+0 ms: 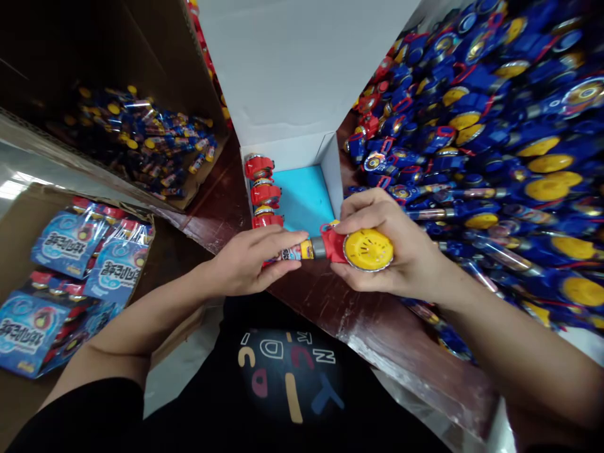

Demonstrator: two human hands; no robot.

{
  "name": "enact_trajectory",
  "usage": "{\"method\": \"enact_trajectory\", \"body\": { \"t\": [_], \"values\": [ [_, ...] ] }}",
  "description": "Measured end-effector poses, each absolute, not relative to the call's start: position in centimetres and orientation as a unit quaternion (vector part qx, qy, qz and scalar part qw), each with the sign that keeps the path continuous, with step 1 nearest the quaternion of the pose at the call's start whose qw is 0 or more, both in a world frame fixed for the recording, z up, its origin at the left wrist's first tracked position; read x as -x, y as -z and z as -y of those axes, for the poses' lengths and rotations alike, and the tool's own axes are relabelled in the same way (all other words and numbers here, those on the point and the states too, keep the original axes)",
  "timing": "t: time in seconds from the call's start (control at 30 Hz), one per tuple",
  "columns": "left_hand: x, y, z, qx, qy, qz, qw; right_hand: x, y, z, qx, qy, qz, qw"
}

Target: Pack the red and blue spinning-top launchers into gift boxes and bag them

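My left hand [250, 261] is closed around a small tube with a colourful printed label [291, 253], its yellow end pointing right. My right hand [401, 245] grips a red toy [335, 244] with a round yellow disc, whose rim is silvery. Between the hands, the tube's yellow end meets the toy's grey stem in line; whether they are locked together I cannot tell. Just beyond stands an open white box [302, 151] with a light blue bottom. Several red toys [265, 193] are lined up along its left wall.
Blue toys with yellow discs [472, 119] are heaped on the right, some red ones among them. At left, a cardboard box [155, 38] contains many small tubes [155, 138]. Below it, another carton [147, 242] holds blue printed packs [68, 242]. The dark red table [330, 308] runs beneath my hands.
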State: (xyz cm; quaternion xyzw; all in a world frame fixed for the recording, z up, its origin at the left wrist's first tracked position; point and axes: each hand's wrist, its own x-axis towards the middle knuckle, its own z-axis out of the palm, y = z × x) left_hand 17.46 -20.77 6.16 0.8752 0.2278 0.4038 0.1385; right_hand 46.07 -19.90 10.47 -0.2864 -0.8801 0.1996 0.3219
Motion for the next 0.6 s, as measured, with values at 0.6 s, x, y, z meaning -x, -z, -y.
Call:
{"method": "enact_trajectory", "body": {
  "t": [0.6],
  "values": [
    [-20.4, -7.8, 21.1, -0.784, -0.414, -0.304, 0.348, -47.0, -11.4, 22.0, 0.340, -0.264, 0.807, 0.405]
  ]
}}
